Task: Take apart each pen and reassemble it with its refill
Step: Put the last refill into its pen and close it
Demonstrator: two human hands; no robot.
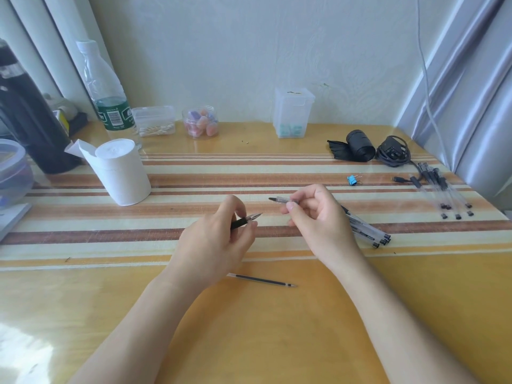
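Left hand [219, 239] is pinching a short black grip section with a clear pointed cone [246, 220] between thumb and fingertips, the cone projecting from the pinch toward the other hand. Right hand [318, 220] is grasping a clear plastic pen barrel with a dark end [284, 200] between thumb and curled fingers, the dark end sticking out of the grasp toward the left hand. How far the barrel runs back inside the fist cannot be told. The two held pieces are pointing at each other and are apart, both raised above the striped yellow tabletop [249, 328]. A thin clear refill with dark ink and a metal tip [261, 280] is lying flat on the table on the near side of both grips, between the two wrists, touched by neither hand. A bundle of clear pens with black ends [370, 232] is resting on the table just behind the right hand, partly hidden by it. Well beyond the right grip, toward the table's far right edge, a second group of clear pens [440, 187] is lying, and a small blue binder clip [352, 180] is sitting between that group and the right hand. A white paper roll [122, 173] is standing well beyond the left grip.
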